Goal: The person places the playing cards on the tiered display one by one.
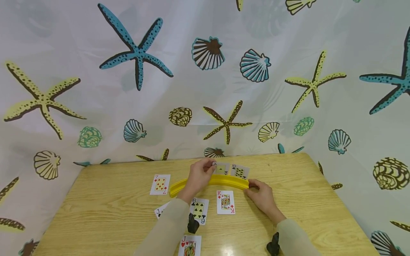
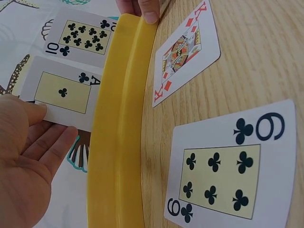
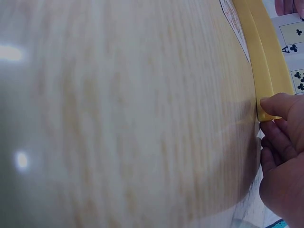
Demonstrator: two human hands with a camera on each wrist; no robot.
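A curved yellow card holder (image 1: 224,180) stands on the wooden table, with the ten of clubs (image 1: 239,171) upright near its right end. Beside that card is the ace of clubs (image 2: 61,92), its lower edge at the holder. My left hand (image 1: 200,175) pinches the ace by its left edge, thumb on the face and fingers behind. At the holder's right end, my right hand (image 1: 263,196) grips the tip between thumb and fingers, as the right wrist view also shows. In front of the holder lies the king of diamonds (image 1: 225,202), face up.
The seven of diamonds (image 1: 160,184) lies left of the holder. Nearer me are the six of clubs (image 1: 199,209), a jack (image 1: 160,209) partly under my left sleeve, and the jack of hearts (image 1: 189,246). A shell-patterned curtain (image 1: 192,92) hangs behind the table (image 1: 105,199).
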